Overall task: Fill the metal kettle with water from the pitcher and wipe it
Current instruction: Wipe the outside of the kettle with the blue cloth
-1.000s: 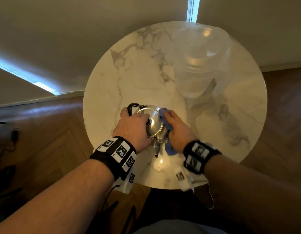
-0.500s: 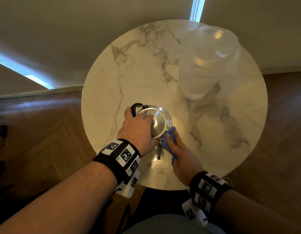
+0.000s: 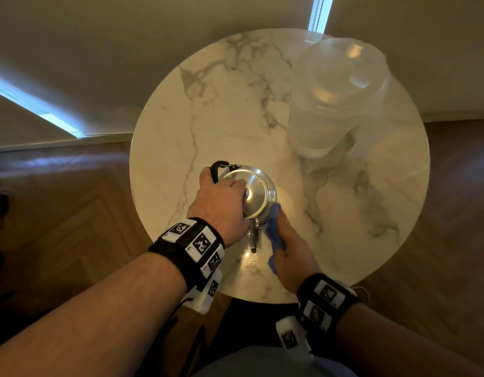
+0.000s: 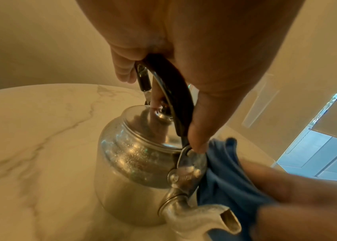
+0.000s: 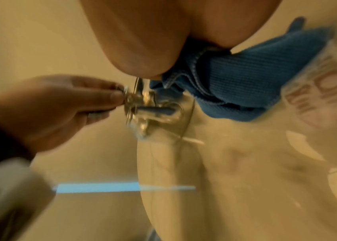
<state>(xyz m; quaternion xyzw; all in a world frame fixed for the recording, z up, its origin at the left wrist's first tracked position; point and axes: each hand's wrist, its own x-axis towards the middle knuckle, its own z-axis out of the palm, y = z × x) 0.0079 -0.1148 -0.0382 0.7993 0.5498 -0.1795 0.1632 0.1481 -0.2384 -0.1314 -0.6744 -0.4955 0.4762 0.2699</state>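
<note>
The fingers (image 4: pixel 197 130) of the left hand (image 3: pixel 222 205) are curled round the black handle (image 4: pixel 176 97) of the metal kettle (image 3: pixel 258 195), the thumb running down the handle's near side to its hinge. The fingers (image 4: pixel 283 184) of the right hand (image 3: pixel 292 248) lie fairly straight and close together, pressing a blue cloth (image 3: pixel 273 231) flat against the kettle's side just beside the spout (image 4: pixel 196 216); how the thumb sits on the cloth cannot be told. The kettle stands upright on the round marble tabletop (image 3: pixel 208 126), toward its near edge, lid on, spout pointing toward the person. A wet sheen shows on the tabletop right below the spout. The clear plastic pitcher (image 3: pixel 336 96) stands upright at the far right of the tabletop, well apart from the kettle. Both wrists wear black bands with square printed markers. The right wrist view is blurred.
</note>
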